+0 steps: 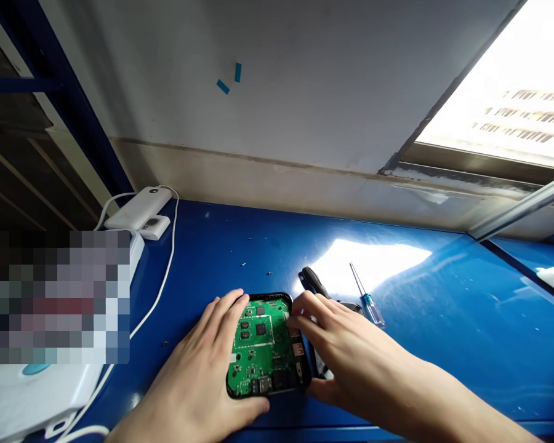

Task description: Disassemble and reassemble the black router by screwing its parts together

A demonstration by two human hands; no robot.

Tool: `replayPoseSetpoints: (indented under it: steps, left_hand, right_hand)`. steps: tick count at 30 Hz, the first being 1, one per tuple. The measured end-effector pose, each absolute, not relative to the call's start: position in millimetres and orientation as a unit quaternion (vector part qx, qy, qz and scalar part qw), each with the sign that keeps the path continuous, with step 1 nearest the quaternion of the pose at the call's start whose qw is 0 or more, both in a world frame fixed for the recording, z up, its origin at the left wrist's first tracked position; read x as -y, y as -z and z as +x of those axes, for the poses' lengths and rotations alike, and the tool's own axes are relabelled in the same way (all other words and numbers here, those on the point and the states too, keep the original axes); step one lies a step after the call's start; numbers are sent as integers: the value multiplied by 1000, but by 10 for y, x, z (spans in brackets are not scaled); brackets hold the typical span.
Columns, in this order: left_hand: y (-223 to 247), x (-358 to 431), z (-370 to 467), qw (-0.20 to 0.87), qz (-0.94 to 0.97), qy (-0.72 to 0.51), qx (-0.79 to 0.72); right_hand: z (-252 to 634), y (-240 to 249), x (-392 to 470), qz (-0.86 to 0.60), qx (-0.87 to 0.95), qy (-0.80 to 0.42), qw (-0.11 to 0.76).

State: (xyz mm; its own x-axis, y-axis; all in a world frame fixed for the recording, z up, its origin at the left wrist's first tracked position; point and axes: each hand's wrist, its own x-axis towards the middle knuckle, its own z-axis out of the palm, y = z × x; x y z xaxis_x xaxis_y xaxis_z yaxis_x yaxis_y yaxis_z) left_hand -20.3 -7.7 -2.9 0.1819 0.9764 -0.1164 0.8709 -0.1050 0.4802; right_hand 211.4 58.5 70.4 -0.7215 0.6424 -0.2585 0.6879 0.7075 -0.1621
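A green circuit board (258, 354) lies in a black, rounded square casing (281, 296) on the blue tabletop. My left hand (207, 363) wraps round the casing's left side, with the fingers at its top left edge and the thumb below its front edge. On the right side, my right hand (337, 344) grips the casing, its fingers bent over the upper right edge and its thumb at the lower right corner. Behind the right hand a black object (313, 282) is partly hidden. A screwdriver (369, 301) with a clear blue handle rests to the right.
Small screws (243, 264) lie scattered on the blue table (207, 237). White devices (141, 208) and a white cable (170, 264) occupy the left side. A wall stands behind, with a window (512, 104) at the upper right and a slanted bar (521, 209) below it.
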Motion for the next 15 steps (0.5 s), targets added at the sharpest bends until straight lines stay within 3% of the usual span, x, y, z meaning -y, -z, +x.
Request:
replayPoseSetpoints:
  steps: [7,15]
  left_hand:
    - [27,39,-227,193,745,-138,-623]
    - [79,56,-255,190,738,-146,-631]
  right_hand:
    - [2015,-676,-581,339,-933,74,100]
    - [2033,-670,-586,370,-919,104,87]
